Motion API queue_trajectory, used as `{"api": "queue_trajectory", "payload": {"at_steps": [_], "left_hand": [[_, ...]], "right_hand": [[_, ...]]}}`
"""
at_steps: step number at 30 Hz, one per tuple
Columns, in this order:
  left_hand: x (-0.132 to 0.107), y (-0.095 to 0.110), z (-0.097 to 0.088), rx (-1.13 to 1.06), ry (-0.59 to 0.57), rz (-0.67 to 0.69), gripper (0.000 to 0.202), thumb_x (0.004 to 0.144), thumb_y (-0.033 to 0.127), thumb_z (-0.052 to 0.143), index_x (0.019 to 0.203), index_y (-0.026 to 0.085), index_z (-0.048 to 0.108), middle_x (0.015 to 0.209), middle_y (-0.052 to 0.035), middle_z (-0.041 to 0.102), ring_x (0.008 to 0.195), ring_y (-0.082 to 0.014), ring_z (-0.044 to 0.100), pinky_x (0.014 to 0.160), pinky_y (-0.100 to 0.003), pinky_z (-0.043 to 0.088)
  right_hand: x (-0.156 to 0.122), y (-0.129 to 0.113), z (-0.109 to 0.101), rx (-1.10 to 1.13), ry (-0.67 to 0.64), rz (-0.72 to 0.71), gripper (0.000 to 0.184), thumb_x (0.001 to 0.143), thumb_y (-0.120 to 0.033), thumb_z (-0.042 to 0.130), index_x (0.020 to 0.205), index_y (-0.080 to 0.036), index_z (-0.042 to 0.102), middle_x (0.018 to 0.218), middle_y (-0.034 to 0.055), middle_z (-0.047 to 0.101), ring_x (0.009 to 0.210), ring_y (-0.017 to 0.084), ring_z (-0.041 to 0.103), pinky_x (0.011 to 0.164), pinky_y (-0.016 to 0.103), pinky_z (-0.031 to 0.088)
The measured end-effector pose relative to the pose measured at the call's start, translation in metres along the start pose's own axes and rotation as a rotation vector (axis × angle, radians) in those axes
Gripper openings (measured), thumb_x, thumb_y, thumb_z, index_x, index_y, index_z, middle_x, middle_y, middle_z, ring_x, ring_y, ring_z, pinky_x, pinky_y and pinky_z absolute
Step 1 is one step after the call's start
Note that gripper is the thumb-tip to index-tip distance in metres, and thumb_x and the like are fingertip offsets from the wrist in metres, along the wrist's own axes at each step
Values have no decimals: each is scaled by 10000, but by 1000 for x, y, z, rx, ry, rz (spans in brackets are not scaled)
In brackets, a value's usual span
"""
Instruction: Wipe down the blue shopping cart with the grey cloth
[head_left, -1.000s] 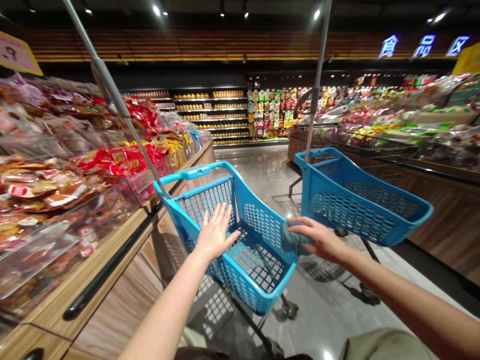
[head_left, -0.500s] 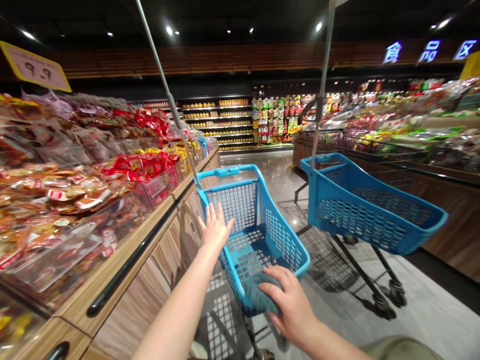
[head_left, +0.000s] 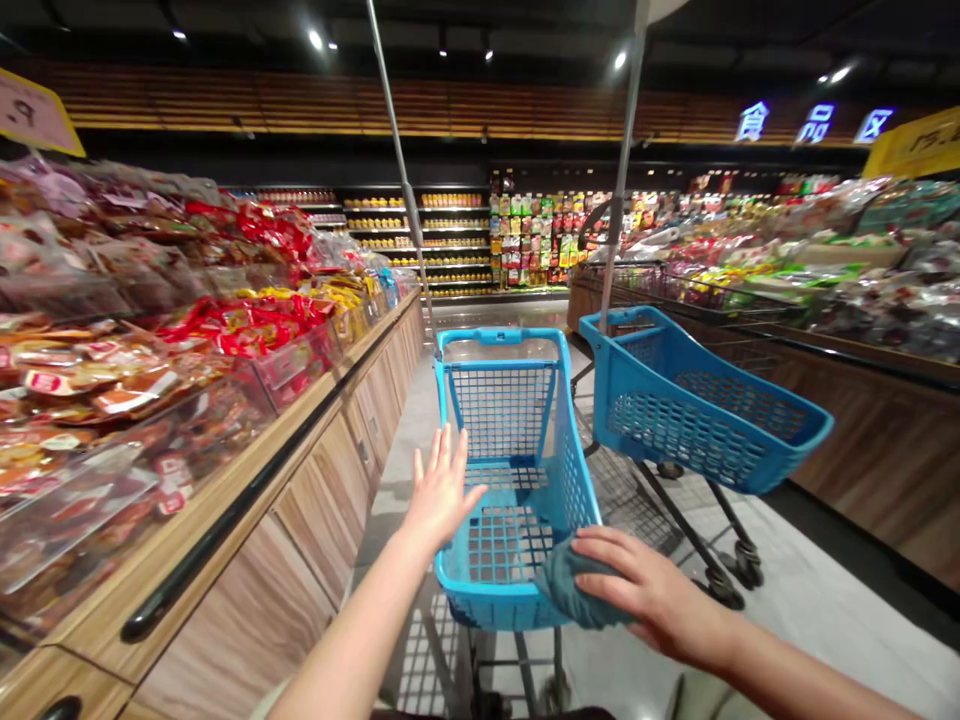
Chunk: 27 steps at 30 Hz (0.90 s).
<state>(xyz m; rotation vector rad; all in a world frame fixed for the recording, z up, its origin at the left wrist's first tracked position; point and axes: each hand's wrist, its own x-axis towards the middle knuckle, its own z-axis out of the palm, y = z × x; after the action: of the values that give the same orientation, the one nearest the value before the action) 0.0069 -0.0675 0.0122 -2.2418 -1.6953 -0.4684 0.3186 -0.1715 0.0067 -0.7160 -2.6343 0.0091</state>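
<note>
In front of me stands a blue shopping cart [head_left: 499, 603], its basket of lattice plastic with a handle at the far end. My right hand [head_left: 645, 590] grips a bunched dark teal cloth [head_left: 577, 590], which touches the near right corner of the cart's rim. Fingers spread, my left hand [head_left: 442, 490] is over the left side of the basket and holds nothing. Whether it touches the rim I cannot tell. A thin metal pole [head_left: 397, 130] rises by the cart's handle end.
A second blue cart [head_left: 697, 430] stands close on the right, with its own pole [head_left: 626, 150]. Along the left runs a wooden counter [head_left: 300, 540] heaped with packaged food [head_left: 120, 370]. Another display [head_left: 862, 410] lines the right; stocked shelves [head_left: 420, 225] stand at the back.
The near cart has swung round to point more straight at me and sits farther right in view. My right hand and the cloth have shifted right along its front rim. My left hand stays spread.
</note>
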Motion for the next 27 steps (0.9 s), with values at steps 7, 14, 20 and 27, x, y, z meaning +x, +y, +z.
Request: {"api": "queue_trajectory", "payload": {"at_steps": [7,14,20,27], "left_hand": [[9,16,-8,100,68,71,736,892,421,537,1515,164,243,1595,-189,149,1477,-313,107,1148,-602,173],[-27,47,0,54,112,64,687,936,493,428,1519,178,245,1595,-148,184,1470,-303,164,1128,-572,271],[-17,16,14,27,87,63,699,933,549,404,1504,163,292,1580,-164,219,1463,-303,188,1137,-567,251],[2,-15,13,86,20,-230,686,950,501,350,1498,93,289,1568,-198,225,1462,-321,186,1136,-612,197]], "right_hand": [[24,82,-49,-91,323,286,459,724,-69,503,1138,-217,638,1295,107,560,1166,256,554,993,422,470],[70,163,-22,-7,372,272,295,734,-130,545,994,-212,659,1240,101,591,1215,275,518,1031,478,429],[63,126,16,59,436,305,171,774,-196,539,928,-214,609,1138,91,622,1143,270,551,1107,576,284],[66,-6,37,159,225,52,373,704,-314,627,1066,-232,583,1213,81,593,1201,268,503,1144,559,215]]}}
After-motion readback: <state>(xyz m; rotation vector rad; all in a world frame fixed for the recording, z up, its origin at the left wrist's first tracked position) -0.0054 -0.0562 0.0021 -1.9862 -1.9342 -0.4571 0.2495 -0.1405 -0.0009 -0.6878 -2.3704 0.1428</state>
